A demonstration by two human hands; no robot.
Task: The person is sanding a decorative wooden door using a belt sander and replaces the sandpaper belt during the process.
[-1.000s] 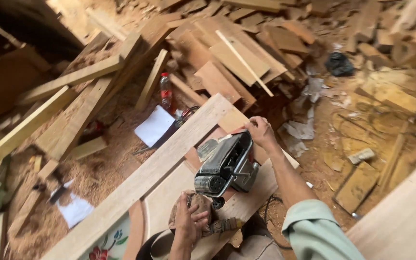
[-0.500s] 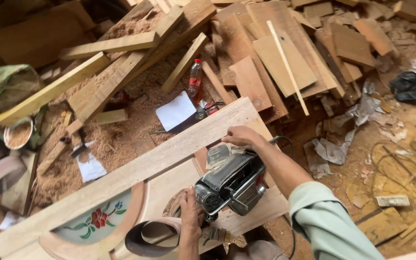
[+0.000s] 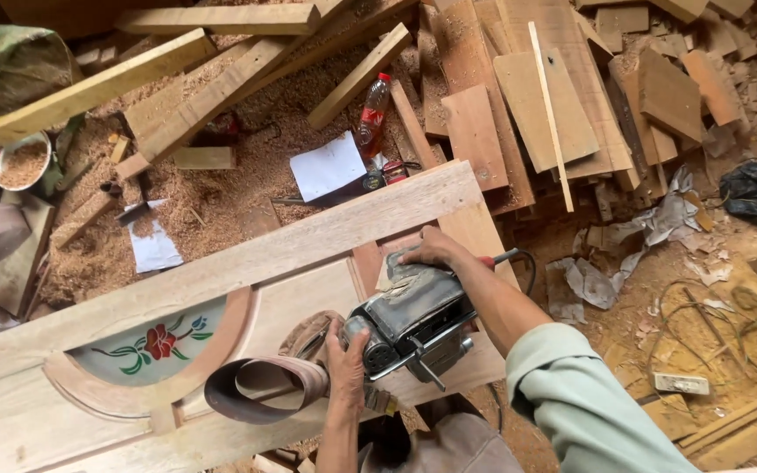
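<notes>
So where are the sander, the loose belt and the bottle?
sander (image 3: 413,320), head view, on its grey top housing.
belt (image 3: 260,390), head view, on the loop's brown outer face.
bottle (image 3: 373,114), head view, on its red label.

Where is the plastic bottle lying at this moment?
In the head view, the bottle lies on sawdust at top centre, beyond the door, just above the white paper and left of the stacked boards.

Soft, even daylight fills the scene, with no harsh glare. Shadows are short and faint, gathering under the stacked planks (image 3: 221,88) and beneath the power tool (image 3: 413,320). The centre is fairly sharp; the corners look stretched and slightly smeared, and the pale sleeve (image 3: 589,412) nearest the camera is soft
</notes>
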